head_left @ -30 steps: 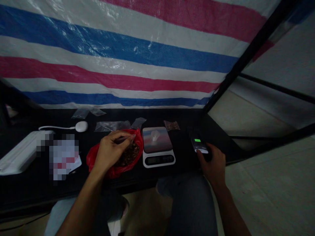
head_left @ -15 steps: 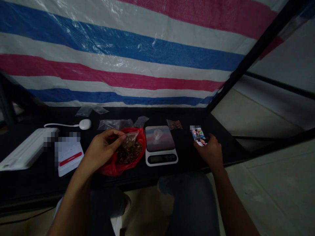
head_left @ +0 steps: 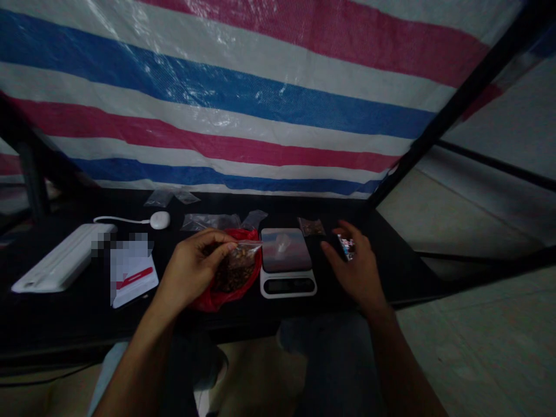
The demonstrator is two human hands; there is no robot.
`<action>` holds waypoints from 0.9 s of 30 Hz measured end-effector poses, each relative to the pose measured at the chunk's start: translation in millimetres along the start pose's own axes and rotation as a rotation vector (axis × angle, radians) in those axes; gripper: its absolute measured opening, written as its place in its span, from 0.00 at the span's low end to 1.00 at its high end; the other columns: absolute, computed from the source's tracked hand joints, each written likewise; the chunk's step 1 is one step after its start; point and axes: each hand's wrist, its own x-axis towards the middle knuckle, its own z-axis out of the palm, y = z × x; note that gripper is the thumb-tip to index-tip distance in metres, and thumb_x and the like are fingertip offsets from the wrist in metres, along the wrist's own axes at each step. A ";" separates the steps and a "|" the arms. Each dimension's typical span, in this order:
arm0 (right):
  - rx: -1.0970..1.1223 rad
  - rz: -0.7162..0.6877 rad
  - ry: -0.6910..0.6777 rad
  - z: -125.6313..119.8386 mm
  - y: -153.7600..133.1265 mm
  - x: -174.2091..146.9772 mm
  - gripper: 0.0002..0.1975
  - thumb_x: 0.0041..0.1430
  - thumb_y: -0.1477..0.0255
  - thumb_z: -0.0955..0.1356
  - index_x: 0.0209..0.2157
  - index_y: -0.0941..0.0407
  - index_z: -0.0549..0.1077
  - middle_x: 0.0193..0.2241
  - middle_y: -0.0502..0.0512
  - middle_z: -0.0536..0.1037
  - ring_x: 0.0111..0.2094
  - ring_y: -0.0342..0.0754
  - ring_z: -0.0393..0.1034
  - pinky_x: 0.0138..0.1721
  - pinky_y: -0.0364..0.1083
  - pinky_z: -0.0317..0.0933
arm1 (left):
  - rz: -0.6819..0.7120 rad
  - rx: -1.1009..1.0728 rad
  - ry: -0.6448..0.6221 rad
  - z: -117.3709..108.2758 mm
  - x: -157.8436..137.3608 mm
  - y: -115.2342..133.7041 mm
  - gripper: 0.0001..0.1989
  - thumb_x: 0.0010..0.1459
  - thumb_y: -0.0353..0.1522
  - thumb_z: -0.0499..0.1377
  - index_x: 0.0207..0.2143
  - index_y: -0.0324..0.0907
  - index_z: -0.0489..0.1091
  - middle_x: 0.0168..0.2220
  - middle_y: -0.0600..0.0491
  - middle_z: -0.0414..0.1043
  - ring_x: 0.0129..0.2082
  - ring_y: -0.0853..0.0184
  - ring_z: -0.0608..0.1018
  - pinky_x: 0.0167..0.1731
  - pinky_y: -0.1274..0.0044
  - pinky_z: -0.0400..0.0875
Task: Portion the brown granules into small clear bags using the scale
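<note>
My left hand pinches the top edge of a small clear zip bag with brown bits in it. That bag hangs over a red plastic bag, open at the top and holding many small brown pieces. Just to the right stands a white kitchen scale, a crumpled clear piece of plastic on its metal plate. My right hand is over a small flat thing with a bright colourful picture, thumb and fingers apart. Part of that flat thing is hidden by the hand.
Behind the scale lies a filled zip bag. Clear plastic bags lie behind the red one. At left are a white box-shaped device, a white round piece with a cable and a white-and-red card. Striped sheeting hangs behind.
My right hand has moved left off the edge of the picture-covered thing and its fingers have spread. My left hand has shifted the zip bag right, towards the scale. The view has turned slightly.
</note>
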 end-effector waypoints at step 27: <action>0.486 -0.251 -0.347 12.6 -81.1 -2.1 0.04 0.61 0.72 0.75 0.31 0.52 0.80 0.33 0.51 0.81 0.37 0.48 0.76 0.41 0.49 0.68 | -0.050 -0.148 -0.163 10.9 -12.0 33.5 0.09 0.56 0.40 0.65 0.28 0.47 0.81 0.30 0.53 0.82 0.31 0.61 0.82 0.35 0.71 0.76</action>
